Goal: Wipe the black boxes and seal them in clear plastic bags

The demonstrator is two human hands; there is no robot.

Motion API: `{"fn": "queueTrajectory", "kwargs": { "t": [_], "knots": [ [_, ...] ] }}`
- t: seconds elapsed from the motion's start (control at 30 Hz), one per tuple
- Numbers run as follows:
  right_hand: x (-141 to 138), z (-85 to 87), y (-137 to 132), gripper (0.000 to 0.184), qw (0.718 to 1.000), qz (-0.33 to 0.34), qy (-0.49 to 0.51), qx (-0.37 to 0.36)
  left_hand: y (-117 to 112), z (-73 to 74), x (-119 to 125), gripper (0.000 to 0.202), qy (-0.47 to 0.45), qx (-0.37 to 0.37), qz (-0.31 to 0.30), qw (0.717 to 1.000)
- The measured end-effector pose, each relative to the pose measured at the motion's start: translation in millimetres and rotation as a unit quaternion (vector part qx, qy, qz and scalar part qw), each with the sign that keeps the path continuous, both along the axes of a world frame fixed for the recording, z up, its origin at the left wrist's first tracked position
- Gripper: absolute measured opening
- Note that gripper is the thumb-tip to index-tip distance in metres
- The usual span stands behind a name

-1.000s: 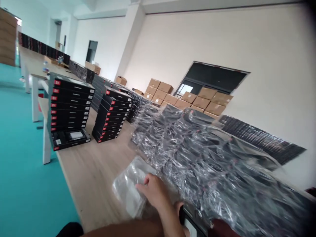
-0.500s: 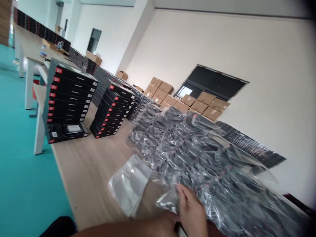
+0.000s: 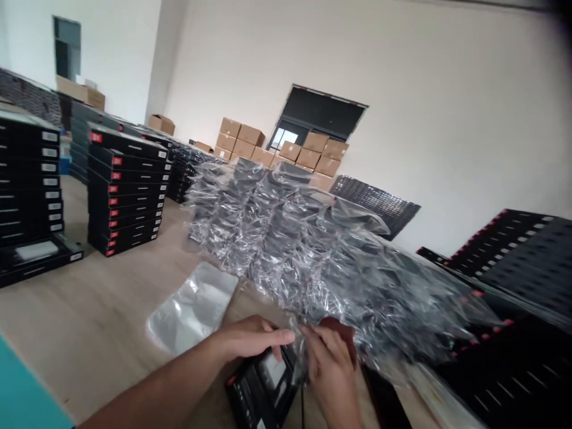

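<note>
Grips meet at a box.
Left grip [image 3: 250, 341] lies on the box [image 3: 261, 387], hold unclear; right grip [image 3: 328, 366] pinches the bag [image 3: 298, 341] beside it; box end cut off.

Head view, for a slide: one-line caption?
Left hand and right hand hold a clear bag at a black box beside piled bagged boxes.

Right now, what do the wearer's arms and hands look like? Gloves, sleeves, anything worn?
Both hands are bare: left hand and right hand wear no gloves. The left forearm shows no sleeve, watch or band. No rings visible.
</note>
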State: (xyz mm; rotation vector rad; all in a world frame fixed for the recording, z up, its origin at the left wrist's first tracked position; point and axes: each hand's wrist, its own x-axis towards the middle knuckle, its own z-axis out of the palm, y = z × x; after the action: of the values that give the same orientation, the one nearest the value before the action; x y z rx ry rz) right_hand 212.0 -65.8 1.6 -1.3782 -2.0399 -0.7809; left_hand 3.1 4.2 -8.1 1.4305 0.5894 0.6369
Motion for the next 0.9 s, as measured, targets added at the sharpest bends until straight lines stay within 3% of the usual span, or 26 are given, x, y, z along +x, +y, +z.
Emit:
{"fn": "queueTrajectory", "kwargs": {
  "t": [0.1, 0.17, 0.37, 0.5, 0.6, 0.73, 0.9],
  "knots": [
    [-12, -2.5, 4, 0.034, 0.998, 0.02, -0.006, -0.051, -1, -6.6, 8, 0.032, 0.077, 0.044, -0.01, 0.996],
    [-16, -3.9, 4, 0.031, 0.997, 0.027, 0.018, -0.07, 0, -11.6, 12, 0.029, 0.084, 0.029, 0.003, 0.996],
    [-15, -0.2, -8, 0.02, 0.975, -0.004, 0.217, -0.045, 4, -18.8, 10, 0.026, 0.055, -0.013, 0.043, 0.997],
    [-23, 1.6, -13, 0.019, 0.962, 0.015, 0.219, -0.165, 8, -23.4, 12, 0.027, 0.055, 0.005, 0.079, 0.995],
    [-28, -0.3, -12, 0.02, 0.958, 0.023, 0.197, -0.205, 9, -24.2, 13, 0.031, 0.043, 0.024, 0.095, 0.994],
    [-27, -3.7, -9, 0.028, 0.956, 0.011, 0.233, -0.176, 8, -20.2, 12, 0.033, 0.044, 0.027, 0.119, 0.992],
    [-33, -9.7, -6, 0.007, 0.968, -0.005, 0.209, -0.137, 9, -18.8, 9, 0.033, 0.029, 0.019, 0.127, 0.991]
  ]
}}
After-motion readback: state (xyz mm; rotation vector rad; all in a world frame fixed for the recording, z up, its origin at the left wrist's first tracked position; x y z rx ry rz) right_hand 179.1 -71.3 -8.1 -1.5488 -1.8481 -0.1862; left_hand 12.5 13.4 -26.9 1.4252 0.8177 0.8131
